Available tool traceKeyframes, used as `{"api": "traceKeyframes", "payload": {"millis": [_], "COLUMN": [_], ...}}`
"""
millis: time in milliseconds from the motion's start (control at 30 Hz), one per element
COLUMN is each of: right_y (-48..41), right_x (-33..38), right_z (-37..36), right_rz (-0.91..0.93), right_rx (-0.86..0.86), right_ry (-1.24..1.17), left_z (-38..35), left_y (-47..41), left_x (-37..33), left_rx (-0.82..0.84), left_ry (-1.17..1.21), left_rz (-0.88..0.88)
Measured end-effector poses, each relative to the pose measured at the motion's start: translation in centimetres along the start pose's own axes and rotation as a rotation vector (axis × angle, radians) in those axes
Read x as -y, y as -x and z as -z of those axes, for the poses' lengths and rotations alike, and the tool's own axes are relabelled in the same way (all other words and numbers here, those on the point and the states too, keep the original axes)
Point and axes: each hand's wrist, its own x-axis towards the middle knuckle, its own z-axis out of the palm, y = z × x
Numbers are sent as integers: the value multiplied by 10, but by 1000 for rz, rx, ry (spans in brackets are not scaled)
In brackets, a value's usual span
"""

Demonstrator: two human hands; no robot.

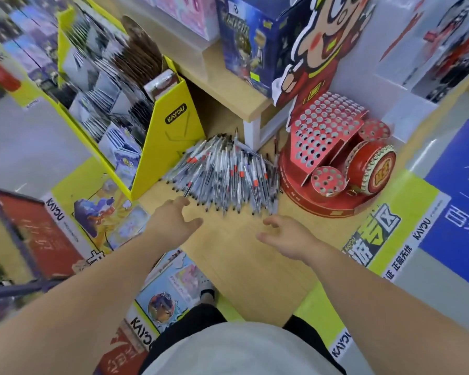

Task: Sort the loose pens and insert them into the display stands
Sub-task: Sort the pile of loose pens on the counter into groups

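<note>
The fingers (186, 201) of the left hand (173, 220) are spread and loosely bent, grasping nothing; the forefinger's tip lies just beside the near edge of a heap of pens (228, 171), and whether it touches them cannot be told. The right hand (289, 238) is likewise released, its fingers (272, 221) gently curled over bare wood, near the heap but apart from it. Both bare forearms stretch forward from the bottom of the view over a light wooden tabletop (241, 261). The pens, clear-barrelled with dark tips and some red bands, lie fanned in one thick pile at the back of the table, tips pointing toward the person. Just right of the pile, almost touching it, stands a red cardboard display stand (325, 131), its sloped top and two small round turrets full of holes, with a red drum shape (371, 169) at its front. The holes look unfilled. Left of the pile a yellow display box (168, 147) holds rows of card packs. Behind the stand rises a cartoon figure cutout (317, 50), and a blue box (241, 41) sits on a raised shelf (236, 90).
</note>
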Motion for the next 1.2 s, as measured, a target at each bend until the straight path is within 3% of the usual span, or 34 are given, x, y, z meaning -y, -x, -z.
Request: {"api": "traceKeyframes", "payload": {"millis": [200,533,800,967,1200], "right_y": [-5,-4,-31,-67,-98], "right_x": [3,41,77,91,93], "right_z": [-19,-51,-19,1,-5], "right_rz": [-139,-346,-315,-264,-366], "right_rx": [-97,-292,-717,-685,-595], "right_ry": [-6,-31,-97,-23,-20], "left_z": [5,2,11,13,19], "left_y": [-57,-113,-120,-119,-114], "left_x": [26,63,61,70,80], "left_rx": [-2,57,69,120,111], "left_ry": [61,-18,-11,119,237], "left_rz": [9,-233,-294,-332,-319]}}
